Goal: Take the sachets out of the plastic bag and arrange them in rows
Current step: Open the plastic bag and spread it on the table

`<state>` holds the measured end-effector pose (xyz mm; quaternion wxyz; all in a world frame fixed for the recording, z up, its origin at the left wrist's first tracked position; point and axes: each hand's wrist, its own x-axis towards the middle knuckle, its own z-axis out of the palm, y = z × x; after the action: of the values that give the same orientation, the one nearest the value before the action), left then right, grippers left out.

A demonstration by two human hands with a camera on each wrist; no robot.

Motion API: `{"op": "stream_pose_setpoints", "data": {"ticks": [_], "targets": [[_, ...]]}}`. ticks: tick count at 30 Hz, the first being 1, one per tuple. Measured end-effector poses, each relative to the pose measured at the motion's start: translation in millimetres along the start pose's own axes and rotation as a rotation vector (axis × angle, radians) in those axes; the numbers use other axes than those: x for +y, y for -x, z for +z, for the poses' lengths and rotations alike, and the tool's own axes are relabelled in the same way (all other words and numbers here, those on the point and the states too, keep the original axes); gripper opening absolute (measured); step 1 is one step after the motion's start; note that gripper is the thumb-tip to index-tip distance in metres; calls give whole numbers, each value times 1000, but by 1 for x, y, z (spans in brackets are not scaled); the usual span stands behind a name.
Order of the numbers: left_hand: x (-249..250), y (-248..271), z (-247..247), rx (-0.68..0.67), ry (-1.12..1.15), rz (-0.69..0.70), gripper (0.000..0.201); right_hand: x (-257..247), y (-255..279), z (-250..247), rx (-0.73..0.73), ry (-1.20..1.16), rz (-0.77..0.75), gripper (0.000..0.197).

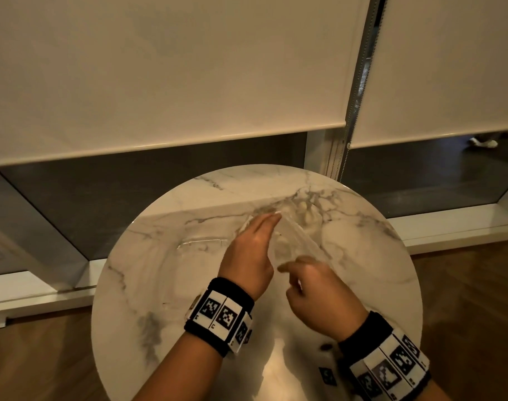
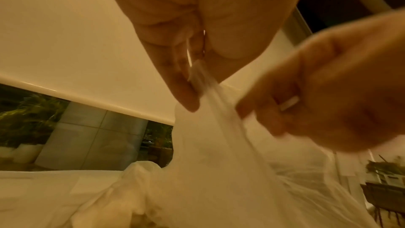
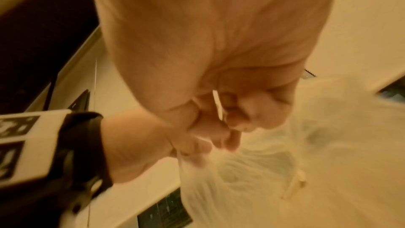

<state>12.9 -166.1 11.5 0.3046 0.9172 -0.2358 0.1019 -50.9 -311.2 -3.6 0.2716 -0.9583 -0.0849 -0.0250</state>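
A clear plastic bag point(image 1: 297, 241) is held up over the middle of the round marble table point(image 1: 166, 285). My left hand point(image 1: 264, 227) pinches the bag's upper edge between thumb and fingers; the left wrist view shows the film point(image 2: 197, 75) caught between them. Just to its right and nearer me, my right hand point(image 1: 293, 270) grips the bag's mouth with curled fingers point(image 3: 232, 124). Pale sachets point(image 1: 304, 211) show dimly through the film at the bag's far end, and the right wrist view shows pale shapes point(image 3: 294, 185) inside. Their number cannot be told.
Bare marble lies to the left and front of the hands. Beyond the table's far edge point(image 1: 261, 166) are a low window and cream roller blinds point(image 1: 160, 82), with a bead chain point(image 1: 338, 157) hanging at the back right. Wooden floor point(image 1: 463, 285) surrounds the table.
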Motion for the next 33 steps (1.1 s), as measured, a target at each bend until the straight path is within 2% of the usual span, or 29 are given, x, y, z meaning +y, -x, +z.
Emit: {"op": "stream_pose_setpoints", "data": {"ticks": [2,3,7,8,10,11,12,13,14,15,16,17,18,19,20,22,23,25,26,27,28,30,32,33], "targets": [[3,3,3,-58,-38,54,85,0,-13,-2,249,-131,-49,44],[4,5,5,-67,-57,82,88,1,-23,-4,315,-162,-50,40],[11,13,9,-53,-81,135,94,12,-65,-4,231,-94,-20,31],[15,15,9,-55,-89,149,93,7,-71,-9,109,-141,24,30],[23,17,6,-62,-117,181,85,13,-87,-14,145,10,27,33],[27,18,5,-67,-132,199,81,8,-90,-14,51,58,103,23],[31,19,4,-75,-145,217,79,2,-88,0,55,-17,93,13],[34,20,3,-80,-152,234,77,-6,-83,13,-54,19,201,22],[38,21,2,-79,-151,246,75,-7,-84,19,-13,226,323,27],[40,20,2,-75,-143,254,75,2,-84,34,7,526,312,32],[41,20,2,-71,-135,255,76,10,-95,29,-44,571,346,36],[42,20,2,-72,-126,250,77,1,-102,41,-7,720,326,39],[41,18,2,-84,-124,236,79,-1,-122,35,63,713,418,40],[40,17,3,-82,-126,226,82,2,-128,42,163,733,400,38],[38,14,2,-80,-131,212,84,-11,-128,45,115,746,434,34],[35,9,-1,-56,-139,189,86,-21,-133,28,37,735,269,36],[33,6,-4,-39,-143,177,85,-4,-151,24,112,927,118,39],[30,2,-9,11,-148,151,82,6,-184,-7,145,545,67,54],[29,0,-12,30,-148,139,82,16,-204,-32,-5,302,88,62],[26,-1,-12,45,-146,136,82,17,-215,-38,1,165,47,67],[23,-1,-12,49,-140,133,84,17,-211,-26,19,233,23,65],[17,2,-9,29,-120,128,93,10,-208,-2,277,478,56,42],[14,9,-2,-29,-100,112,96,19,-194,5,201,403,370,23],[13,11,2,-47,-82,94,95,23,-196,13,62,419,459,27]]}}
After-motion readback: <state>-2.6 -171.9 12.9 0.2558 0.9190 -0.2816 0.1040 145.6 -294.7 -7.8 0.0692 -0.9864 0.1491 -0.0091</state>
